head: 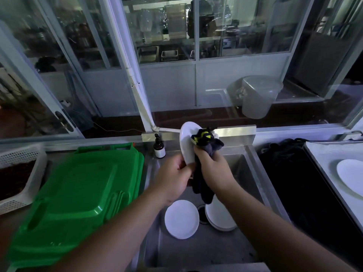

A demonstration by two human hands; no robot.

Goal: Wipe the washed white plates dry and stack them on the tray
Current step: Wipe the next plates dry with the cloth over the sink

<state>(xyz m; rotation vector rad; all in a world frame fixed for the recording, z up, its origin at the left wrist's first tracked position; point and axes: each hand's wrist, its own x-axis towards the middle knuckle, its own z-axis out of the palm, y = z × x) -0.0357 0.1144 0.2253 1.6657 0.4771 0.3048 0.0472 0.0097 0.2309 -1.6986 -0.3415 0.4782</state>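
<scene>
While the wiping step was underway, two batches of wet plates sat nearest in the sink (196, 250): one plate (181, 218) lying flat left of the drain, and a small stack (220, 218) right of it, partly hidden by the hanging cloth.

Above those, the left hand (172, 179) pinched the lower edge of a white plate (187, 142), held up on edge over the sink. The right hand (213, 169) was clenched around a dark cloth (206, 142) with yellow markings, pressed against the plate's face; the cloth's tail dangled down between the wrists.

To the right, a tray (322, 156) on the counter already carried one dried plate (351, 173), partly cut off by the frame edge. To the left were green lids (78, 187) and a white basket (21, 173); a brown pump bottle (159, 148) stood behind the sink.

Judgement: early in the job, one plate done, at least three left. Next move probably calls for finishing both faces, then carrying the plate right across the dark gap and setting it squarely on the one in the tray. Wet rim under a pinch grip is a slip risk.
</scene>
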